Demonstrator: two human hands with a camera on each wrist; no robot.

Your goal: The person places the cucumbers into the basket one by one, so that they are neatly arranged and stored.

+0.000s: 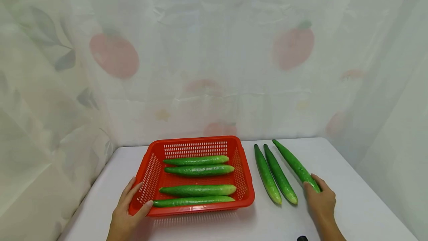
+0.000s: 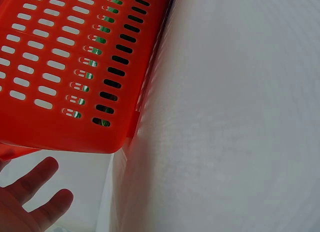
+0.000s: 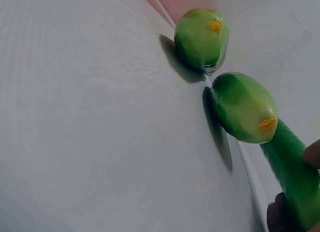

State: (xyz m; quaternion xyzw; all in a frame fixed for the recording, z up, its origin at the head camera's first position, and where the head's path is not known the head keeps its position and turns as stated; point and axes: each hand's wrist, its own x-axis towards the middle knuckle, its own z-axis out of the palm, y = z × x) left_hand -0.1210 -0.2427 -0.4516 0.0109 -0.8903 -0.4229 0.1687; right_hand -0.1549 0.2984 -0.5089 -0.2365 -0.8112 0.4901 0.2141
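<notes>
My right hand [image 1: 321, 198] grips the near, paler end of a green cucumber [image 1: 297, 166] at the right of the table; thumb and fingers lie on either side of it. To its left, two more cucumbers [image 1: 267, 176] [image 1: 280, 176] lie side by side, their pale tips [image 3: 245, 109] facing the right wrist camera. My left hand [image 1: 125, 209] rests at the near left corner of a red plastic basket [image 1: 246, 181], thumb by the front rim and fingers spread, fairly straight, along the left side. Inside the basket lie several cucumbers [image 1: 200, 170], crosswise in two pairs.
A white-covered table [image 1: 267, 226] carries everything. Behind it hangs a pale curtain [image 1: 207, 66] with faded fruit prints, and similar sheets close off both sides. A small black object [image 1: 302, 238] shows at the bottom edge.
</notes>
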